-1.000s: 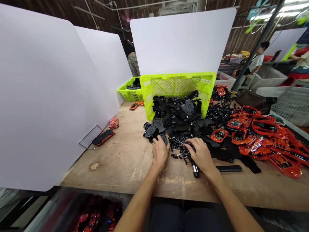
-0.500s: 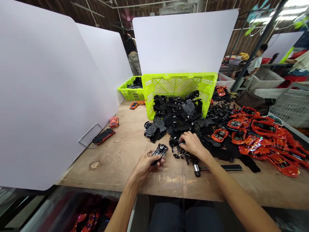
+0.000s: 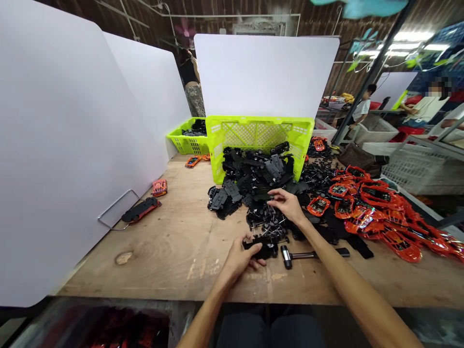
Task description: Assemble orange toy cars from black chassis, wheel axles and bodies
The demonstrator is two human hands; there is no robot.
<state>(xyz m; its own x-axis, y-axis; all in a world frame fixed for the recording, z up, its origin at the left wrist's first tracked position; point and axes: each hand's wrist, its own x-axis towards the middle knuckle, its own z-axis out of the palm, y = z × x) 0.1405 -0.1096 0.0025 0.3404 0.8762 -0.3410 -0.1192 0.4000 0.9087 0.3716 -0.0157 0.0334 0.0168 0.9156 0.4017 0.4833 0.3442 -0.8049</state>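
My left hand grips a black toy car chassis just above the wooden table, near its front edge. The chassis lies between thumb and fingers, with its wheels at the right end. Over a heap of wheel axles reaches my right hand, fingers stretched out and parted, nothing visible between them. Behind that hand, black chassis spill from a tipped yellow-green crate. A hammer with a black handle lies right of the held chassis, partly under my right forearm.
Orange-red car bodies are piled on the right. At left are a car lying underside up, a wire stand and a white partition. Another green crate stands behind. Co-workers sit far right.
My left hand has moved right and nearer the table edge, turning the chassis from its grey side to a black one. My right hand has risen off the axles, fingers parting. The view has shifted.
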